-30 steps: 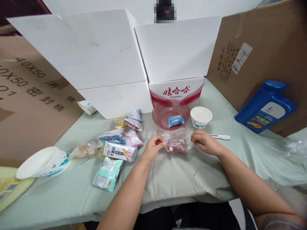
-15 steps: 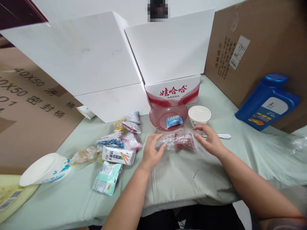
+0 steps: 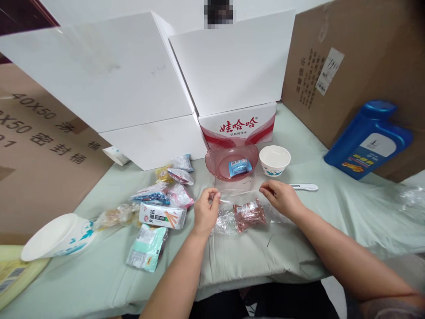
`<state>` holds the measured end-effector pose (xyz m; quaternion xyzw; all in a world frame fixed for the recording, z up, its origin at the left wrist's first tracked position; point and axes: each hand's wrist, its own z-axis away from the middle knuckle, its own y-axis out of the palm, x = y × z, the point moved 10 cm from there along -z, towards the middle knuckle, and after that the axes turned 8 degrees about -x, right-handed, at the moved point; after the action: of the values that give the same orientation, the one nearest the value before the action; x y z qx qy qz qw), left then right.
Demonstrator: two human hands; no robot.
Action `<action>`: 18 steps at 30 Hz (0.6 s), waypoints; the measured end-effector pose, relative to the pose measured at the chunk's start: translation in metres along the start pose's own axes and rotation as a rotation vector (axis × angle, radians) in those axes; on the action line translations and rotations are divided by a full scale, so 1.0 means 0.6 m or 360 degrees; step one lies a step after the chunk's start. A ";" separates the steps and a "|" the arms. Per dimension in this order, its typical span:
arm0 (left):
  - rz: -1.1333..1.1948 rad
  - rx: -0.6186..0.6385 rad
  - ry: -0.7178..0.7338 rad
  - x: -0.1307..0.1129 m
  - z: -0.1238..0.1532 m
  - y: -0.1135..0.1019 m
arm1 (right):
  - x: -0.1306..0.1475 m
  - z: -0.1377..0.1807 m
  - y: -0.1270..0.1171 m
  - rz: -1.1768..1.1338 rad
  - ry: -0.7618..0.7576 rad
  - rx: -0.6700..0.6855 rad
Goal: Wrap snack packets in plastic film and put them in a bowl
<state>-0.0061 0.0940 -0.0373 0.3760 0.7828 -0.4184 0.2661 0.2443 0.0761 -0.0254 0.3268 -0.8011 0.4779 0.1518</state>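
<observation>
My left hand [image 3: 206,210] and my right hand [image 3: 281,198] each pinch the far edge of a clear plastic bag [image 3: 226,222], which stretches between them. A brown-wrapped snack packet [image 3: 249,214] lies in the middle of the bag, between my hands; whether it is inside or on top, I cannot tell. Just beyond stands a pink ribbed bowl [image 3: 214,165] with a blue snack packet [image 3: 239,167] in it. A white paper bowl [image 3: 275,170] is to its right. Near my right hand lies a slim white implement [image 3: 304,187].
On the left are several snack packets, among them a white one [image 3: 162,215] and a green one [image 3: 148,248]. A tipped paper bowl [image 3: 59,237] lies beside them. White boxes [image 3: 232,71] stand behind. At right are a blue bottle [image 3: 368,141] and a cardboard box [image 3: 352,57].
My fingers have closed on the bag's edge and pulled it taut away from me. The brown packet has shifted slightly nearer to me and tilted.
</observation>
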 end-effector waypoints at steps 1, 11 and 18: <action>-0.0084 -0.0136 0.0020 0.002 -0.005 -0.014 | -0.004 -0.003 -0.010 0.0092 -0.0018 -0.0115; -0.0053 -0.0329 0.0772 -0.106 0.021 -0.056 | 0.066 0.010 -0.020 -0.0234 -0.0466 -0.0006; -0.0075 0.0938 0.0504 -0.066 0.056 0.085 | 0.052 0.030 0.046 -0.0249 -0.0093 0.0761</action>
<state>0.0618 0.0694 -0.0485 0.4790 0.6682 -0.5692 0.0111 0.2038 0.0577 -0.0353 0.4281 -0.6417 0.6309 0.0835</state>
